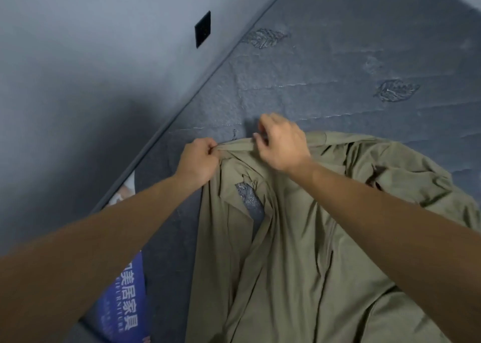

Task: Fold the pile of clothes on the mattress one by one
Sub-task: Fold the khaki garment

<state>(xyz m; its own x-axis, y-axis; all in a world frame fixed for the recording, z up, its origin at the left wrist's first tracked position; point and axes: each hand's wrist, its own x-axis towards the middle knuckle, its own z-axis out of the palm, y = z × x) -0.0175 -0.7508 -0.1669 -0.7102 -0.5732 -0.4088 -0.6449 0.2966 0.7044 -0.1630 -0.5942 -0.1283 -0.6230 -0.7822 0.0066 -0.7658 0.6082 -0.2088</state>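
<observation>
An olive-green shirt (299, 251) lies spread and wrinkled over the dark grey mattress (338, 69). Its top edge, which looks like the collar, is pulled taut between my two hands. My left hand (199, 160) pinches the left end of that edge with curled fingers. My right hand (279, 142) pinches the same edge a little to the right, its fingertips curled onto the fabric. A gap in the shirt front shows the mattress beneath. The lower part of the shirt runs out of the frame.
A grey wall (91, 56) with a dark switch plate (202, 29) runs along the mattress's left edge. A blue printed label (122, 303) with white characters lies at the mattress side, lower left. Bare mattress with embroidered leaves stretches beyond the shirt.
</observation>
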